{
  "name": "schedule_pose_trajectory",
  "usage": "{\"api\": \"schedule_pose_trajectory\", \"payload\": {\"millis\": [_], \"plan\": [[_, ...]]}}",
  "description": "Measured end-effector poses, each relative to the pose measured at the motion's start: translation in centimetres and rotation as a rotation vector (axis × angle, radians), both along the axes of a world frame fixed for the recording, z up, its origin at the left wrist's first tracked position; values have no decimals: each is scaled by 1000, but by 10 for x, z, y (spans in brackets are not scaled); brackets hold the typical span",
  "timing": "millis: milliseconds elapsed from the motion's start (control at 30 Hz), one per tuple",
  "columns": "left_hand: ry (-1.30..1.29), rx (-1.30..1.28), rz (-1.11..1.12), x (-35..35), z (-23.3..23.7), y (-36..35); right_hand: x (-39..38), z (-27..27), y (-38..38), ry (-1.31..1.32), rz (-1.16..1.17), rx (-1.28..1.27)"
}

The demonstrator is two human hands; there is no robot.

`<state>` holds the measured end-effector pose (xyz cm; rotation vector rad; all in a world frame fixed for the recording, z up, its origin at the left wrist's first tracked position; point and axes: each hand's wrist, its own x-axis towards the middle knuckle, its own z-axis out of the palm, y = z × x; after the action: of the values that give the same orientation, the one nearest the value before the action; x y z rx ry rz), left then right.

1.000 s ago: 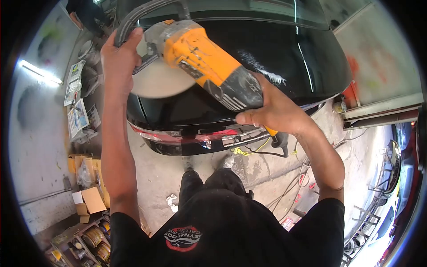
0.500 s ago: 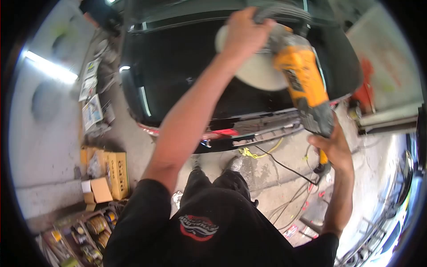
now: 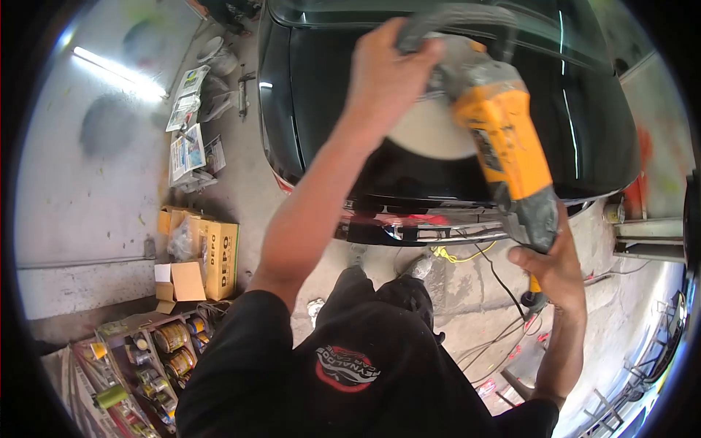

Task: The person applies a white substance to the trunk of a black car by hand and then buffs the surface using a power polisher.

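A yellow and grey power polisher (image 3: 509, 139) with a pale round pad (image 3: 431, 133) is held over the glossy black rear panel of a car (image 3: 325, 91). The pad seems to lie on the panel, though its contact edge is partly hidden. My left hand (image 3: 387, 77) is closed round the dark loop handle (image 3: 467, 18) at the polisher's head. Lower right, my right hand (image 3: 555, 263) wraps the rear end of the polisher's body. The handle looks blurred.
A black cable (image 3: 504, 277) and a yellow cord (image 3: 456, 257) trail over the floor behind the car's bumper. A cardboard box (image 3: 219, 259) and a shelf of cans (image 3: 139, 350) stand at left. Newspapers (image 3: 188, 150) lie along the left wall. Another person's legs show at top left.
The view has turned, so the car, boxes and floor sit farther right. Against the car panel, the polisher has shifted left with both hands still on it.
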<state>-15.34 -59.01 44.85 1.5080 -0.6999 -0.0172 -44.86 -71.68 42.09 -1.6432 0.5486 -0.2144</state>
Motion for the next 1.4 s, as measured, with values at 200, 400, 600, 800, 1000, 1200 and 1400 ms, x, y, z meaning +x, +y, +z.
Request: {"api": "schedule_pose_trajectory", "payload": {"millis": [200, 400, 600, 800, 1000, 1200, 1400], "plan": [[151, -40, 150, 23, -3, 131, 54, -1, 73, 142, 222, -214], [170, -32, 165, 12, -3, 183, 52, 3, 105, 212, 335, -173], [152, 45, 64, -29, 8, 129, -9, -15, 100, 185, 183, -80], [171, 88, -179, -79, 10, 19, -87, -21, 61, 193, -74, 27], [140, 120, -458, -131, 1, -102, -155, -51, 14, -9, -331, -48], [118, 128, -605, -165, -9, -192, -186, -49, -25, 6, -464, -103], [94, 134, -586, -169, -3, -162, -183, -55, -3, -59, -469, -42]]}}
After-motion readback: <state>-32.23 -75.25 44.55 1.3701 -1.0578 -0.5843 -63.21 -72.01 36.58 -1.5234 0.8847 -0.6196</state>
